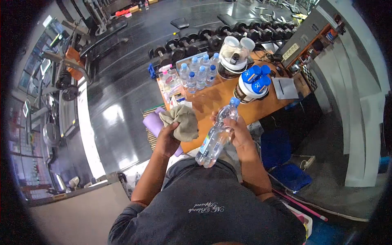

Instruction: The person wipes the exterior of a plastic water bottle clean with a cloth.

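Observation:
In my left hand (169,138) is a crumpled olive-grey cloth (184,124), its folds gripped between thumb and fingers. My right hand (239,131) is wrapped round the upper part of a clear plastic bottle (214,143) with a blue cap (234,101). The bottle tilts, cap away from me and base towards my shirt. Both hands are held in front of my body at the near side of an orange-brown wooden table (216,102). The cloth and bottle are apart. Several small water bottles (201,77) with blue caps stand on the table beyond the cloth.
White tubs (245,92) with blue-lidded containers on top stand at the table's right, near a paper with a pen (285,88). A purple roll (154,122) lies left of the table. Dumbbells (210,40) line a rack behind. A blue chair (290,176) is at right.

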Motion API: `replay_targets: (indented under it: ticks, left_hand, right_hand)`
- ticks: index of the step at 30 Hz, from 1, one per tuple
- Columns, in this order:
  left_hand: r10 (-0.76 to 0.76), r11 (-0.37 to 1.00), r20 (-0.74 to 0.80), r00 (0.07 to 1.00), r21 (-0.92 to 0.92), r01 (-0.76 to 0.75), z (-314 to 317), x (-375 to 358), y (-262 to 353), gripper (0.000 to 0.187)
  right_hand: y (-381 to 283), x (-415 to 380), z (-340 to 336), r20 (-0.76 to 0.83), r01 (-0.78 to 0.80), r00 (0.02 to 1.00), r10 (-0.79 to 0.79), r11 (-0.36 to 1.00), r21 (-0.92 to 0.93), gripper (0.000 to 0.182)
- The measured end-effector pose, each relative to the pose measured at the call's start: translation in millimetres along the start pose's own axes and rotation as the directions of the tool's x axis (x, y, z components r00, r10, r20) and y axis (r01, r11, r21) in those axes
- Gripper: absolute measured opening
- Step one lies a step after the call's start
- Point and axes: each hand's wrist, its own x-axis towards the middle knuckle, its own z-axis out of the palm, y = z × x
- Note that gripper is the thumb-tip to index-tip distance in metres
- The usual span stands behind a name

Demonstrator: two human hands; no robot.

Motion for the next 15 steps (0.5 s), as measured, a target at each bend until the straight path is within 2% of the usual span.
replay_targets:
  ticks: [4, 5, 7, 10, 11, 13, 15]
  left_hand:
    - [0.127, 0.987, -0.032, 0.991, 0.105, -0.123, 37.5, 20.9, -3.9, 0.05]
    - [0.148, 0.978, -0.031, 0.988, 0.153, -0.142, 47.1, 29.3, -3.9, 0.048]
    - [0.155, 0.951, -0.022, 0.988, 0.275, -0.143, 61.8, 45.0, -2.3, 0.04]
    - [0.253, 0.834, 0.126, 0.959, 0.474, -0.283, 109.4, 58.9, -7.3, 0.036]
    - [0.184, 0.862, 0.225, 0.957, 0.43, -0.267, 114.6, 63.1, -11.7, 0.032]
    - [0.127, 0.62, 0.591, 0.796, 0.58, -0.529, 144.4, 69.0, -2.0, 0.033]
    - [0.019, 0.399, 0.783, 0.622, 0.564, -0.723, 154.7, 84.9, 2.3, 0.049]
  right_hand:
    - [4.0, -13.8, 6.1, 0.034, 0.133, 0.99, -0.134, 0.991, 0.015, 0.049]
    - [8.7, -15.1, 3.1, 0.004, 0.168, 0.986, -0.168, 0.986, -0.011, 0.055]
    - [4.3, -18.8, -4.8, 0.103, 0.119, 0.988, -0.112, 0.991, -0.066, 0.057]
    - [-12.6, -17.2, -4.2, 0.215, 0.086, 0.975, -0.054, 0.986, -0.141, 0.06]
    - [-21.2, -18.2, -3.7, 0.229, 0.042, 0.973, -0.008, 0.989, -0.142, 0.06]
    - [-24.0, -16.0, -16.1, 0.264, -0.026, 0.963, 0.054, 0.994, -0.108, 0.065]
    - [-34.6, -20.3, -24.4, 0.252, 0.012, 0.967, 0.025, 0.99, -0.141, 0.061]
